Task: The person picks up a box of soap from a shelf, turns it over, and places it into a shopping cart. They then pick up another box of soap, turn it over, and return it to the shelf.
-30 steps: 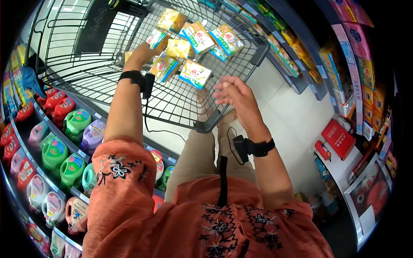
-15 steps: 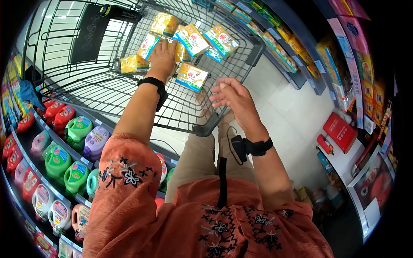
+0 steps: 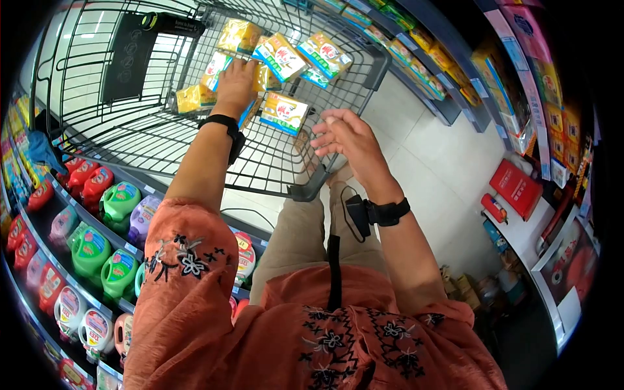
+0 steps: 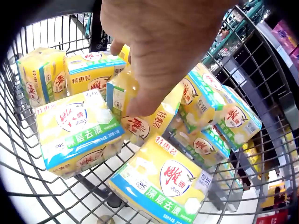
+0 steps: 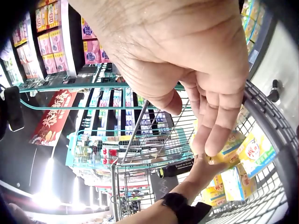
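my left hand (image 3: 235, 87) touches a yellow soap pack (image 4: 123, 86) in the wire cart (image 3: 381, 70), other packs (image 4: 170, 179) around it; i can't tell whether it grips. my right hand (image 3: 351, 140) is relaxed near the cart's edge, fingers loosely bent.

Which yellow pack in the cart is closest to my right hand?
The lone pack just left of your right hand in the head view; the others lie farther off, around or beyond your left hand.

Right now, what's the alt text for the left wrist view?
Left hand on a yellow pack inside a wire shopping cart; grip unclear. More yellow packs lie around it, two up front showing green label bands.
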The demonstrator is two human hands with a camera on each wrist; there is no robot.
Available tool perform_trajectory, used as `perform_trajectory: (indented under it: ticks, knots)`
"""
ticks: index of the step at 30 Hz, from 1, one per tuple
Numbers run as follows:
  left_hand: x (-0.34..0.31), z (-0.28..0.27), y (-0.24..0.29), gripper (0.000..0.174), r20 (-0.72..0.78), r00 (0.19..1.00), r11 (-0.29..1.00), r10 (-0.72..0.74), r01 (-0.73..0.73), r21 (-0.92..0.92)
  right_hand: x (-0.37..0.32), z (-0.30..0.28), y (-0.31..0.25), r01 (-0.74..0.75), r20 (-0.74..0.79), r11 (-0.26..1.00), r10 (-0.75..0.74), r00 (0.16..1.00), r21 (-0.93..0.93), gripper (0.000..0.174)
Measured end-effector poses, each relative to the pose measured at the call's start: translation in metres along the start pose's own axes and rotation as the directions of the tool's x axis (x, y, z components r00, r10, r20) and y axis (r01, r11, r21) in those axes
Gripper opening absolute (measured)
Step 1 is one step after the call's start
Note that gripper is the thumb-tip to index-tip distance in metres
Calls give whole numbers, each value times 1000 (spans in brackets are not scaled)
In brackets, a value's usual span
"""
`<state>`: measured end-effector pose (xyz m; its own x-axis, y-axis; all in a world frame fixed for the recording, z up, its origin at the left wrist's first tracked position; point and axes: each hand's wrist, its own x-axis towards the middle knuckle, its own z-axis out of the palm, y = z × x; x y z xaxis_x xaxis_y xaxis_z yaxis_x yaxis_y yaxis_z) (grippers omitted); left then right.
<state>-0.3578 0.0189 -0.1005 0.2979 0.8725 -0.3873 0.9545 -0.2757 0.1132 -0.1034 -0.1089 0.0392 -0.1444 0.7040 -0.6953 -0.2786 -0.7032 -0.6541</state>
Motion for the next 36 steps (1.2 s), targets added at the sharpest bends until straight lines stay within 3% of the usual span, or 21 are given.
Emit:
perform_trajectory:
  ticks: [7,10,12,13,16,17,20,23,26,27,30,33,36]
  knots:
    - [1,6,-1,77,11,1000,999,19,-19,37,3,-3,4,-8,5,1000,8,1000,12,36]
    - [-4,1,7,69,-141,989,996,38,-26,82,2,-2,5,-4,3,1000,4,1000,5,35]
    - [-7,-25,20,60,-104,991,996,85,-81,44,0,-1,4,9,-2,1000,-9,1000,14,35]
    - [-9,-36,28,55,-86,990,994,111,-109,25,0,-2,5,8,1,1000,-8,1000,17,35]
    - [-14,-34,39,44,118,934,913,338,-295,-282,0,-2,4,3,0,1000,-3,1000,20,36]
    - [-15,-18,41,43,113,899,886,424,-386,-255,-1,0,2,-2,-6,1000,2,1000,19,36]
    - [-29,-7,61,75,259,853,885,453,-466,-14,-1,1,1,-2,-12,1000,2,1000,25,36]
    - [-38,12,72,93,321,819,840,475,-531,113,0,-1,4,5,-10,999,-4,1000,40,36]
    - [-42,24,81,97,339,839,804,426,-523,284,-1,-1,5,12,-12,998,-11,1000,67,37]
    - [-40,28,82,66,340,827,759,448,-553,345,-1,0,5,14,-13,997,-13,1000,78,37]
    - [-41,39,82,67,262,838,730,479,-546,412,-2,-1,5,12,-15,997,-11,1000,78,37]
    - [-43,42,81,73,213,834,692,509,-544,475,-2,-1,5,17,-18,997,-16,1000,70,36]
    - [-37,31,85,105,395,797,702,456,-595,390,-1,-1,5,2,-16,997,-1,1000,75,36]
